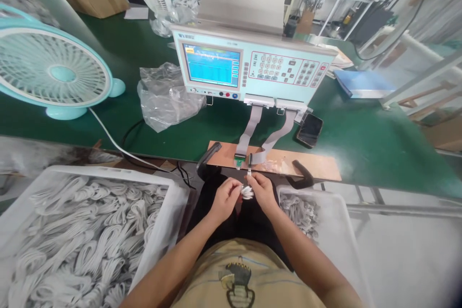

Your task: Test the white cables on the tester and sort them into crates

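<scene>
Over my lap, a small white cable bundle [247,193] hangs between my two hands. My left hand [228,197] pinches its left side. With the fingertips of my right hand [262,191] I grip the bundle's white connector end [249,172], right at the plug of the right-hand grey ribbon cable [258,157]; whether it is fully seated I cannot tell. Just left of it, a green circuit board [238,160] ends the other ribbon cable [249,132]. Both ribbons run up to the cable tester [249,65], whose screen is lit blue.
A copper-coloured board [321,167] lies along the table edge, held by black clamps [208,159]. White bins of bundled cables stand left [122,173] and right [335,197]. A phone [309,130], a plastic bag [164,98] and a fan [61,72] sit on the green table [378,144].
</scene>
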Available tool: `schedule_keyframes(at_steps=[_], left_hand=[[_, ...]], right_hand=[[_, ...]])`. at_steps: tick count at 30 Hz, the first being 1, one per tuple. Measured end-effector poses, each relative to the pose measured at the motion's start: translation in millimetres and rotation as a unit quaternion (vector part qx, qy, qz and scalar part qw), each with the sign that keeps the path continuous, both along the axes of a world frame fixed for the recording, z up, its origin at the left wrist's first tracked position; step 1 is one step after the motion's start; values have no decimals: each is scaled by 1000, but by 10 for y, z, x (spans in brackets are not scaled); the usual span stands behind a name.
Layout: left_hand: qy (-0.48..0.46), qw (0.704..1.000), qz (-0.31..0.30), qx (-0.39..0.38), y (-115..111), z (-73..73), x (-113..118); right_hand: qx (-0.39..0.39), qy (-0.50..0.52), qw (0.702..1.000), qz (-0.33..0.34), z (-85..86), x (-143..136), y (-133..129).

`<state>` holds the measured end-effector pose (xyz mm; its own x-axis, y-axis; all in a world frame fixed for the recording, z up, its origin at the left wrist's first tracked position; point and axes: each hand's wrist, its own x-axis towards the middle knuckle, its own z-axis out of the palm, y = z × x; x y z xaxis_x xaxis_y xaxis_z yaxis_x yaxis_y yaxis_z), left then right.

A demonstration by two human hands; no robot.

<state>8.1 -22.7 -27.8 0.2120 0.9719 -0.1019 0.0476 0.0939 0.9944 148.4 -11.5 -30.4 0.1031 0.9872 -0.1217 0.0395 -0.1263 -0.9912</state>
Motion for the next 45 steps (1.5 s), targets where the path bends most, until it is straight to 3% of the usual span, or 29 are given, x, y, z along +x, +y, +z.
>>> schedule_keyframes(at_steps=[3,14,24,31,40,45], left_hand=[[21,999,30,10,29,-25,-39],[-16,999,6,-43,112,-174,-61],[121,981,-127,87,308,41,-253],[61,994,-5,86,331,-35,-92],[32,996,48,71,322,-48,33],[-23,995,97,-1,277,-36,87]], right_hand=[[-29,28,999,-6,18,-29,4],[-29,42,999,-2,-45,-7,12],[-108,179,977,-37,-15,-77,86],[-119,156,980,18,19,13,139],[-114,135,984,27,36,21,155],[-115,135,984,25,36,31,151]])
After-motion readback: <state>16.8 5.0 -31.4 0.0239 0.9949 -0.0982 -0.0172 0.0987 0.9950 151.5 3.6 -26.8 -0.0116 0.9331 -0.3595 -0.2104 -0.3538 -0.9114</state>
